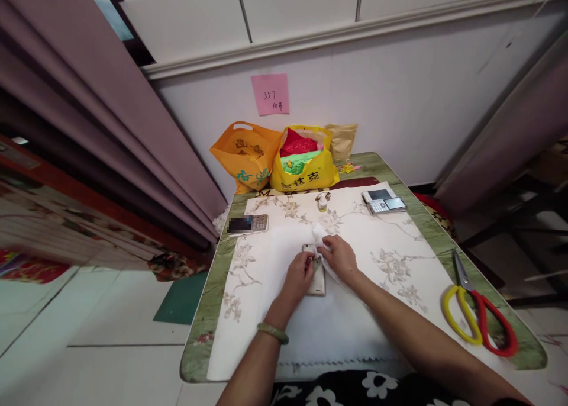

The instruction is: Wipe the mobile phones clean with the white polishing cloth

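Here the phone (pixel 318 279) lies lengthwise, pointing away toward the wall.

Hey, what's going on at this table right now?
A person is at a green table covered with a floral sheet. The left hand grips a small pale phone lying on the sheet, while the right hand presses a crumpled white cloth against its upper end. Two more phones lie far right, and yellow-and-red scissors rest untouched near the right edge.
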A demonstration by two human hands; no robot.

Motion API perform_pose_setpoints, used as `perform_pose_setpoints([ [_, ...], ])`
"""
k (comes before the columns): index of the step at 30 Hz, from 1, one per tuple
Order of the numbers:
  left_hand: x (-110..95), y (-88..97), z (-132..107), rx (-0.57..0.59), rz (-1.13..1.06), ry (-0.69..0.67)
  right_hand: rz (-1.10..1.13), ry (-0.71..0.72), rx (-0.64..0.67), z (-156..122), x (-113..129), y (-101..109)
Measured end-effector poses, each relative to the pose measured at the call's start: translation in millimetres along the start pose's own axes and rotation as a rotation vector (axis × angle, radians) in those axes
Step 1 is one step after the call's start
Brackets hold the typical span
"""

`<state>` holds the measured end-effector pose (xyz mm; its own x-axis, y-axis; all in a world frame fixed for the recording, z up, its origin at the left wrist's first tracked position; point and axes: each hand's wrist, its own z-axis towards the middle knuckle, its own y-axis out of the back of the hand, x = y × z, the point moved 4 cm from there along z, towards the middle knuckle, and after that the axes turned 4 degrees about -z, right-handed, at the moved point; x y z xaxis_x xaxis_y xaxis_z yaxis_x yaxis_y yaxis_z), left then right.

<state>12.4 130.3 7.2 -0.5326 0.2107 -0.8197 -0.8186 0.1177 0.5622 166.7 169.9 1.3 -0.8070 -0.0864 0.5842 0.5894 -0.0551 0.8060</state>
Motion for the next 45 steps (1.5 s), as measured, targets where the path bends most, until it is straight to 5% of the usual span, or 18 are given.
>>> perform_pose_setpoints([
  [8, 0.6, -2.2, -0.7, -0.062, -0.021, 0.008, -0.061, 0.176, 0.240, -50.3, 1.5, 5.8],
  [18, -17.0, -3.6, -4.3, -0.184, 0.189, 0.085, -0.018, -0.076, 0.110, -7.9, -6.0, 14.4],
  [24, -51.3, 11.3, 0.8, 0.006, 0.517, -0.035, 0.271, -0.241, 0.050, -5.4, -38.2, 25.1],
  [29, -52.4, 11.0, -12.0, -0.049, 0.494, 0.134, 0.482, -0.318, 0.028, -6.6, -59.2, 28.9],
  [35, -42.7, -18.0, -39.7, -0.033, 0.585, 0.353, 0.560, -0.346, 0.018, -7.7, -67.6, 21.5],
  [41, -41.8, 0.7, -24.2, 0.077, 0.510, 0.134, 0.616, -0.340, 0.017, -7.2, -68.8, 20.0],
  [45, -29.6, 14.1, -17.5, 0.103, 0.432, 0.082, 0.531, -0.175, 0.006, -15.9, -57.6, 28.9],
])
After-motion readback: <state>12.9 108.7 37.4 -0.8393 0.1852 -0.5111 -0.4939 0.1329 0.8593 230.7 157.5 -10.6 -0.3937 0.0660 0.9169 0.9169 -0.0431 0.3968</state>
